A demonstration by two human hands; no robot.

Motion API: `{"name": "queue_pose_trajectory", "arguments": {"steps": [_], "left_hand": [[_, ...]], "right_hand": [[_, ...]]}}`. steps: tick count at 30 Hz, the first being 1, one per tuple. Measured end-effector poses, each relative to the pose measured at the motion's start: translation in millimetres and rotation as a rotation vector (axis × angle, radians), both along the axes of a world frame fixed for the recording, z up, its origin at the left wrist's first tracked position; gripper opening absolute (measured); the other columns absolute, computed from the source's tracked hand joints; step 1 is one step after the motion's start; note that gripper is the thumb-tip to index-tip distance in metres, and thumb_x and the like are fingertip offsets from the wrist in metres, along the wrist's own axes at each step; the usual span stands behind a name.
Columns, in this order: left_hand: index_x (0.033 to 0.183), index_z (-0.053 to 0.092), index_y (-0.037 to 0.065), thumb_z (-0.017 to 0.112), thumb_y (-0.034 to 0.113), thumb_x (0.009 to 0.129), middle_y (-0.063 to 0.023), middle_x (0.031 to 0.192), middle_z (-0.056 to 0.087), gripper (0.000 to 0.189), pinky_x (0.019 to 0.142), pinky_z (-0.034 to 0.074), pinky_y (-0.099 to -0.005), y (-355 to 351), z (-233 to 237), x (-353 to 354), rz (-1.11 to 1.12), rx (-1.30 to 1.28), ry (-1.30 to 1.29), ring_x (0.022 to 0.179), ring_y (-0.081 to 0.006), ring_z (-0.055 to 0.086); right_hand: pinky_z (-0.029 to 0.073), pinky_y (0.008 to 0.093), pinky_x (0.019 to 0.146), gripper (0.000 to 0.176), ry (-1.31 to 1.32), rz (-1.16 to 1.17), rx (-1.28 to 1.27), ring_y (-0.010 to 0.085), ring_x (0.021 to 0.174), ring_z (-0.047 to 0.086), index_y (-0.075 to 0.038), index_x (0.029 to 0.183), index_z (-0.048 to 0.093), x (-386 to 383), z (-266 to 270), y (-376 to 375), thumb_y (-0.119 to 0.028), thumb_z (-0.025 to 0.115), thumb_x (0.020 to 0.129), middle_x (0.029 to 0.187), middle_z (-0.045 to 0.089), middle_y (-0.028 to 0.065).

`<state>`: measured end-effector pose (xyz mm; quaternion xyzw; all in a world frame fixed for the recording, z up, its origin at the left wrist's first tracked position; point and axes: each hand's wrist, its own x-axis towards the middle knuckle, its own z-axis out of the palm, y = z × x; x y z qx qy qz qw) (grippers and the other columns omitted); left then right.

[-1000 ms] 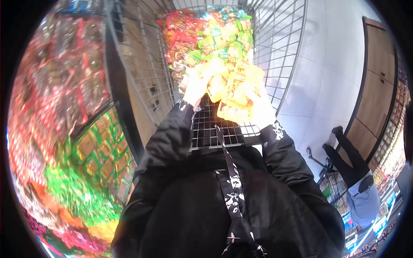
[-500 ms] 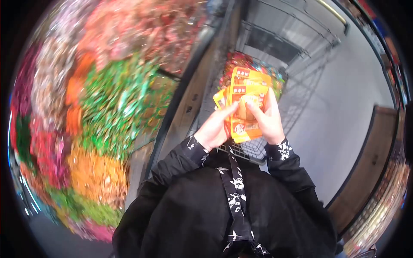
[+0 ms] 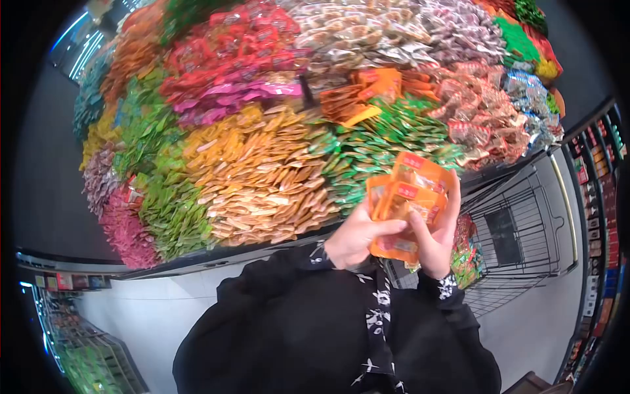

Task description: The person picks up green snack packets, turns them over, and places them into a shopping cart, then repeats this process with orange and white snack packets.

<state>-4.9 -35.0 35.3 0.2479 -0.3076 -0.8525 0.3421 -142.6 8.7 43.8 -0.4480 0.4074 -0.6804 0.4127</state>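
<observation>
Several orange snack packets (image 3: 415,194) are gathered in a fanned stack in front of my chest, with red labels near their tops. My left hand (image 3: 359,238) grips the stack from the left side, thumb laid across the front. From the right, my right hand (image 3: 438,238) holds the same packets, its thumb pressed on the front and its fingers behind, partly hidden. Just beyond the stack lies a heap of green-wrapped packets (image 3: 387,141) on the display. Loose orange packets (image 3: 379,84) rest behind that heap.
A wide display holds heaps of yellow packets (image 3: 262,164), red packets (image 3: 236,46) and pinkish-red packets (image 3: 476,108). To my right stands a wire shopping cart (image 3: 525,230) with colourful packets inside. Stocked shelves (image 3: 594,230) line the far right.
My view has swung left from the cart to face the display, so the cart now appears at the right. Both hands still hold the orange packets.
</observation>
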Motion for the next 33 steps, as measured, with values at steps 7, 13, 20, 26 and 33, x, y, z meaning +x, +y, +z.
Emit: {"name": "queue_pose_trajectory", "arguments": {"steps": [7, 13, 20, 26, 33], "left_hand": [[0.134, 0.031, 0.008, 0.057, -0.002, 0.086, -0.0064, 0.121, 0.052, 0.055, 0.093, 0.045, -0.0325, -29.1, 23.8, 106.4, 0.125, 0.052, -0.018, 0.112, -0.0168, 0.052], [0.138, 0.024, 0.009, 0.054, -0.002, 0.088, -0.0078, 0.125, 0.049, 0.059, 0.097, 0.042, -0.0357, -37.8, 18.8, 136.5, 0.133, 0.071, 0.011, 0.115, -0.0185, 0.049], [0.137, 0.026, 0.006, 0.047, -0.004, 0.089, -0.0119, 0.132, 0.043, 0.053, 0.102, 0.039, -0.041, -46.3, 19.1, 139.1, 0.213, -0.055, 0.019, 0.123, -0.0247, 0.044], [0.134, 0.031, 0.005, 0.046, -0.002, 0.089, -0.0122, 0.126, 0.048, 0.047, 0.097, 0.045, -0.0441, -60.0, 13.0, 120.5, 0.173, 0.076, 0.116, 0.115, -0.0253, 0.052], [0.131, 0.035, 0.006, 0.053, -0.004, 0.087, -0.0085, 0.12, 0.053, 0.048, 0.092, 0.048, -0.0383, -73.9, 30.3, 94.3, 0.269, 0.011, 0.098, 0.11, -0.0203, 0.054]], "right_hand": [[0.038, 0.036, 0.098, 0.086, -0.004, 0.135, -0.169, 0.0242, 0.124, 0.04, -0.006, 0.145, -0.004, 107.5, -4.1, -54.4, 0.008, 0.053, 0.082, 0.143, 0.022, 0.0171], [0.032, 0.0353, 0.103, 0.084, 0.235, 0.254, -0.131, 0.0246, 0.129, 0.032, -0.004, 0.145, -0.005, 123.8, 5.1, -78.4, 0.002, 0.053, 0.084, 0.145, 0.017, 0.0186], [0.043, 0.0245, 0.083, 0.063, 0.08, 0.189, -0.08, 0.0168, 0.109, 0.051, -0.009, 0.145, 0.017, 128.4, 31.3, -115.8, -0.002, 0.046, 0.09, 0.136, 0.035, 0.0134], [0.039, 0.0258, 0.092, 0.037, 0.432, 0.378, -0.053, 0.017, 0.115, 0.048, 0.001, 0.124, 0.05, 99.1, 24.5, -140.9, 0.003, 0.044, 0.087, 0.127, 0.049, 0.0106], [0.039, 0.0328, 0.097, 0.073, -0.046, 0.401, -0.043, 0.0224, 0.122, 0.042, -0.006, 0.143, 0.013, 81.1, 47.7, -147.4, -0.003, 0.058, 0.085, 0.138, 0.034, 0.0172]]}}
